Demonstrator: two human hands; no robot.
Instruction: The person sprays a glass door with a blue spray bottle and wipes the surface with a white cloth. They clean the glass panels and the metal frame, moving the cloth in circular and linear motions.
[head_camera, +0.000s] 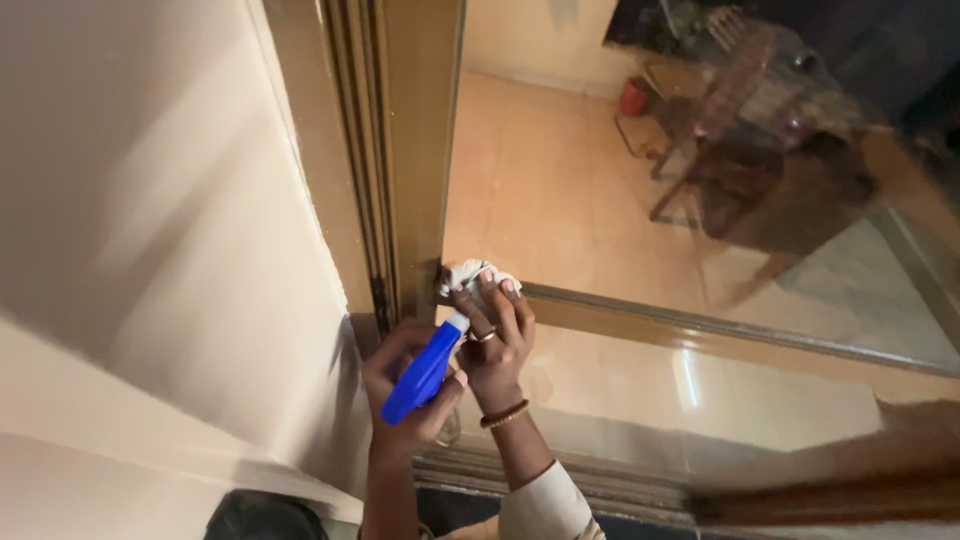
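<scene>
Head view: left hand (410, 385) grips blue spray bottle (422, 372), long axis pointing one o'clock; right hand (497, 340) presses white cloth (474, 275) against glass door (600, 200).

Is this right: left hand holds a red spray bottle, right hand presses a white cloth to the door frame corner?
Not quite. The spray bottle in the left hand is blue, not red, per the head view. The right hand does press the white cloth at the frame corner.

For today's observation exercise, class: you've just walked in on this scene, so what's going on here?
A person stands at a glass door with a brown frame. The left hand holds a blue spray bottle, its white nozzle pointing up towards the glass. The right hand, wearing a ring and bracelet, presses a crumpled white cloth against the lower corner of the pane, beside the frame. A cream wall lies to the left.
</scene>
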